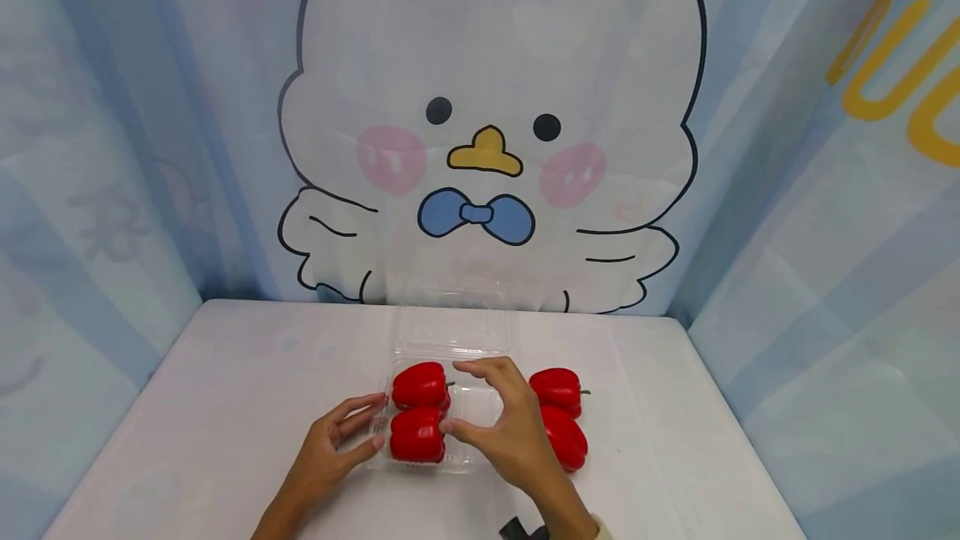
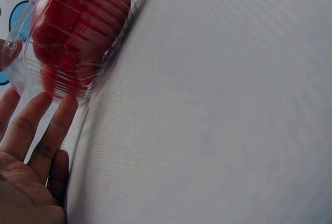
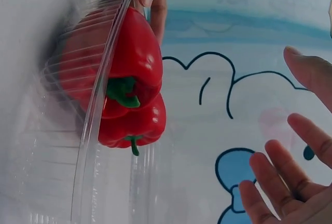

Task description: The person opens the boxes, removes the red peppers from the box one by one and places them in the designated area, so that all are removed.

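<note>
Two red bell peppers, a rear one (image 1: 420,384) and a front one (image 1: 416,437), lie in the left part of a clear plastic clamshell box (image 1: 476,403). Its see-through lid (image 1: 453,330) is folded back behind it. At the box's left end, my left hand (image 1: 327,448) touches the wall with spread, mostly straight fingers. The left wrist view shows its fingertips (image 2: 66,103) against the ribbed wall. My right hand (image 1: 517,423) hovers over the box's right part, thumb and fingers apart, holding nothing. In the right wrist view, green stems show on both boxed peppers (image 3: 140,53).
Two more red bell peppers, one at the back (image 1: 553,387) and one in front (image 1: 566,440), lie on the white table (image 1: 675,440) right of the box, partly behind my right hand. Printed curtains (image 1: 487,40) enclose the table at the back and sides.
</note>
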The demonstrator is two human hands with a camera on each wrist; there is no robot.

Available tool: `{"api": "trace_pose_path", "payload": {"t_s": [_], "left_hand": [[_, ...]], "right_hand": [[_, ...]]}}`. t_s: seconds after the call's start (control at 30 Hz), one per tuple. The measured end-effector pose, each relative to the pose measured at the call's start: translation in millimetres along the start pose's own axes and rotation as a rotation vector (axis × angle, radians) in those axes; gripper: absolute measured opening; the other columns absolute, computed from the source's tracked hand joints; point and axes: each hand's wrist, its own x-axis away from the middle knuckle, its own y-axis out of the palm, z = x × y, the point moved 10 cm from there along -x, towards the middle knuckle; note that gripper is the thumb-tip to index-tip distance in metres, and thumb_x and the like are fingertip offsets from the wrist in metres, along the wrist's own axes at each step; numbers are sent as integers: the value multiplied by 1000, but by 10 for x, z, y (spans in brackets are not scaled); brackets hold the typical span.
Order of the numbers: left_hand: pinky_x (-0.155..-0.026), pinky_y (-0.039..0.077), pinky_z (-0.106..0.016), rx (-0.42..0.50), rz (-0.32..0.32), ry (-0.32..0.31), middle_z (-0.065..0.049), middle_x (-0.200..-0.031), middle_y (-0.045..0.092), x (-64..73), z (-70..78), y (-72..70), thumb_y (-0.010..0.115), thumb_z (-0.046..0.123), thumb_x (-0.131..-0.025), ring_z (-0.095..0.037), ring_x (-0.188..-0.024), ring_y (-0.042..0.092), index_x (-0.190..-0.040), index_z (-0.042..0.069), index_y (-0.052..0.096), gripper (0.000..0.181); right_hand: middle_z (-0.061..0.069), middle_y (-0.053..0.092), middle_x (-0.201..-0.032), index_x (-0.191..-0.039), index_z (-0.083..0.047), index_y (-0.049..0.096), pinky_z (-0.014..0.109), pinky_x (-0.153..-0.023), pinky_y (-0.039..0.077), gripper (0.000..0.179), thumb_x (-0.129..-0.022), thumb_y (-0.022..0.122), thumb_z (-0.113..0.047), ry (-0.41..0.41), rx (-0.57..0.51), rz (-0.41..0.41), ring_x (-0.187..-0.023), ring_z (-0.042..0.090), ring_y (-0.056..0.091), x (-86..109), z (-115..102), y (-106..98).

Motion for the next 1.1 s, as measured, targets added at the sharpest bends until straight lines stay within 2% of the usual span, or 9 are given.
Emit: {"api": "trace_pose_path", "payload": {"t_s": [0.17, 0.3, 0.53, 0.6, 0.83, 1.1], "left_hand": [[-108, 57, -33, 3, -1, -3, -6, -155, 61, 1, -8, -3, 85, 28, -91, -29, -144, 59, -148, 16, 58, 64], [-108, 57, -33, -3, 0, -3, -7, -155, 62, 0, -18, -8, 85, 27, -92, -30, -144, 59, -148, 16, 59, 62], [-109, 56, -33, -11, 1, 2, -4, -155, 62, -1, -38, -7, 85, 27, -91, -27, -144, 60, -147, 18, 59, 62], [-109, 56, -33, -10, -5, 12, -5, -154, 62, -1, -30, -5, 85, 26, -92, -28, -144, 59, -147, 17, 59, 61], [-111, 55, -34, -19, -16, 45, -9, -154, 62, -2, 7, -2, 82, 24, -95, -32, -143, 59, -147, 13, 59, 58], [-108, 57, -32, -14, 6, 8, -3, -154, 62, -11, -44, -12, 86, 27, -90, -26, -143, 61, -146, 20, 60, 62]], "right_hand": [[-15, 64, -131, -138, -37, 67, 53, -108, 57, 67, -77, 96, -31, -7, 15, -18, -124, 8, 60, -15, -4, 117], [-15, 63, -133, -138, -41, 65, 49, -108, 58, 68, -78, 95, -35, -1, 20, -52, -123, 8, 61, -13, 22, 239], [1, 66, -132, -139, -39, 65, 58, -109, 56, 65, -81, 94, -29, 20, -8, -130, -124, 26, 64, 16, 99, 472], [3, 66, -130, -139, -38, 66, 58, -108, 57, 64, -82, 94, -29, 25, -7, -146, -123, 27, 64, 23, 124, 522], [2, 64, -127, -138, -36, 66, 48, -98, 62, 65, -81, 94, -31, 72, 46, -190, -117, 23, 61, 25, 238, 655], [-1, 59, -118, -135, -32, 69, 39, -89, 63, 64, -77, 97, -29, 164, 104, -214, -109, 19, 56, 44, 380, 764]]}}
